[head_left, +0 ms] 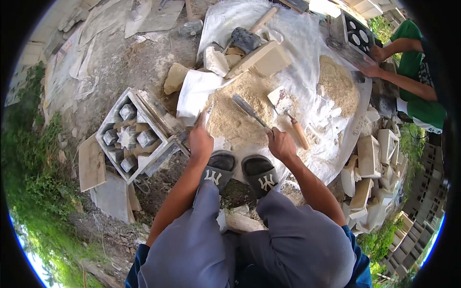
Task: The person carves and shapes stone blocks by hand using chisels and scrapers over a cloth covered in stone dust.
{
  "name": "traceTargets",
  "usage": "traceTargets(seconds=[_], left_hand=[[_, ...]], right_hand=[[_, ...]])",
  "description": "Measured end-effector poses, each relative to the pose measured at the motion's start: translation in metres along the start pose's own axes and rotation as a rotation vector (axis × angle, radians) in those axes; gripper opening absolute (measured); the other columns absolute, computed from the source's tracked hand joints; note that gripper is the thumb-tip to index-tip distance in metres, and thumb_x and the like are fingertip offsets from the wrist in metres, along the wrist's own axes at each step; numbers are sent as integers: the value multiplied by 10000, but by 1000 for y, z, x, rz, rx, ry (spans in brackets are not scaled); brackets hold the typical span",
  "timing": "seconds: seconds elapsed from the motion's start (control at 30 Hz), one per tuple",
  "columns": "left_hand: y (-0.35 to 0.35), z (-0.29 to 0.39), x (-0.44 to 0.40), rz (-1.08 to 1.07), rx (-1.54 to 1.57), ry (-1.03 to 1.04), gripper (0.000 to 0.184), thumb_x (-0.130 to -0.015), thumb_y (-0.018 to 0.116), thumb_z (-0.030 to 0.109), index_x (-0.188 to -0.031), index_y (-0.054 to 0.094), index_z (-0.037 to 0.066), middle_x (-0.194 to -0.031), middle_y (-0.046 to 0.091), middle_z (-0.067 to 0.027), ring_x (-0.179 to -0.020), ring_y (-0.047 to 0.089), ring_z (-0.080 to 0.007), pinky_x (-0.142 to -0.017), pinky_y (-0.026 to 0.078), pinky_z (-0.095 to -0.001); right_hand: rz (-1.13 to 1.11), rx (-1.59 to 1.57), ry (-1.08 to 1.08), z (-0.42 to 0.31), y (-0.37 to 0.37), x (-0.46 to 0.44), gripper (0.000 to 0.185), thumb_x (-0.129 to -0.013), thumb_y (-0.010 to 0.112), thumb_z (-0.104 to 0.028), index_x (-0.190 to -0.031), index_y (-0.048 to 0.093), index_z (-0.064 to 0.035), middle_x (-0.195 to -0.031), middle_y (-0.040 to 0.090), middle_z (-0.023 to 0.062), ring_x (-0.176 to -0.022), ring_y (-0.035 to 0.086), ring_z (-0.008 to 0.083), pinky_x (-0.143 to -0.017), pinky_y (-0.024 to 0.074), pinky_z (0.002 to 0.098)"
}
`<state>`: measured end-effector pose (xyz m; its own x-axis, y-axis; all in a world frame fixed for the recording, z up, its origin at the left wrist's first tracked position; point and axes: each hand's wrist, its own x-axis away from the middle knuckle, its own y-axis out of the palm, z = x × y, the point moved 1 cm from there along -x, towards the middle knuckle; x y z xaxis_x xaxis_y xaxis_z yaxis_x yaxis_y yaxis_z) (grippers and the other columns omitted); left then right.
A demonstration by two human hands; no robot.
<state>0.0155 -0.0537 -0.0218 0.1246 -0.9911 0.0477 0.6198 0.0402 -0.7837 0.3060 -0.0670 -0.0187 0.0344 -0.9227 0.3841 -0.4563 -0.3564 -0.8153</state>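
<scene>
My right hand (281,144) is closed round the handle end of a long flat metal tool (250,110), whose blade lies over the pale sandy powder (242,98). At the left edge of the powder, my left hand (200,142) is closed at the border of a white sheet (194,93); a thin piece shows at its fingertips, too small to name. A trowel (300,133) with a wooden handle rests on the sheet right of my right hand. Beyond the powder are stone blocks (269,57) and a dark-headed hammer (246,40).
A square mould (127,137) with a star pattern sits at the left, beside flat boards (111,192). Stone blocks (369,156) are piled at the right. At the upper right, another person's hands (375,62) touch a frame with oval shapes (357,36).
</scene>
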Motion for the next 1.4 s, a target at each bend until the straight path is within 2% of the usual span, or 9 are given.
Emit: traceTargets(seconds=[0.2,0.43,0.67,0.8,0.97,1.1,1.17,1.3,1.4], left_hand=[[-3,4,-1,-31,33,-46,646,-847,518,-139,-1478,527,2,-1421,592,-256,-1261,608,-414,-1059,507,-454],[-5,6,-2,-42,31,-72,643,-847,516,-143,-1474,529,-4,-1423,590,-262,-1260,612,-410,-1059,513,-447],[-1,3,-1,-20,45,-42,643,-843,524,-141,-1472,531,-6,-1418,596,-260,-1235,627,-421,-1051,521,-447],[-1,2,-2,5,43,-14,647,-841,528,-138,-1473,533,0,-1417,597,-256,-1224,632,-423,-1047,524,-450],[-3,5,-2,-14,24,-33,648,-841,525,-136,-1473,535,6,-1409,601,-259,-1220,635,-421,-1050,522,-451],[-1,2,1,8,34,-11,638,-844,523,-129,-1467,543,6,-1395,610,-263,-1220,635,-422,-1052,521,-450],[1,3,-1,11,54,-30,635,-845,522,-127,-1464,547,7,-1389,613,-266,-1222,633,-424,-1052,520,-450],[-3,6,-1,9,43,-24,633,-844,523,-127,-1461,555,9,-1366,624,-277,-1222,632,-430,-1042,524,-446],[-3,5,-1,-8,26,-43,638,-841,525,-131,-1463,554,9,-1357,627,-280,-1218,635,-432,-1037,526,-445]], right_hand=[[155,-222,-162,-38,-18,2,372,-1082,515,-363,-932,559,-26,-678,618,307,-664,631,528,-613,492,580],[14,23,-43,-21,22,-18,391,-1076,503,-398,-963,574,-30,-696,648,295,-709,665,500,-644,507,607],[160,-26,-189,-38,-18,-13,422,-1079,510,-425,-921,585,-41,-623,627,255,-586,633,492,-556,492,560],[187,-124,-185,-39,-12,-15,421,-1079,507,-425,-930,592,-41,-641,634,266,-603,641,490,-570,501,568],[100,33,-109,7,28,-28,415,-1074,519,-423,-957,623,-40,-683,651,286,-670,660,504,-610,522,584],[120,45,-115,-7,-8,-23,431,-1069,531,-425,-921,628,-32,-686,652,279,-685,661,507,-619,519,576],[162,-74,-118,-23,-21,-20,445,-1064,544,-423,-887,626,-23,-687,647,275,-679,658,502,-619,509,569],[217,-186,-205,-35,-20,-13,377,-1071,539,-377,-993,621,-18,-674,634,279,-672,649,507,-615,498,571],[89,-51,-158,-11,17,-20,384,-1061,537,-392,-1052,626,-18,-713,664,282,-695,665,508,-652,526,581]])
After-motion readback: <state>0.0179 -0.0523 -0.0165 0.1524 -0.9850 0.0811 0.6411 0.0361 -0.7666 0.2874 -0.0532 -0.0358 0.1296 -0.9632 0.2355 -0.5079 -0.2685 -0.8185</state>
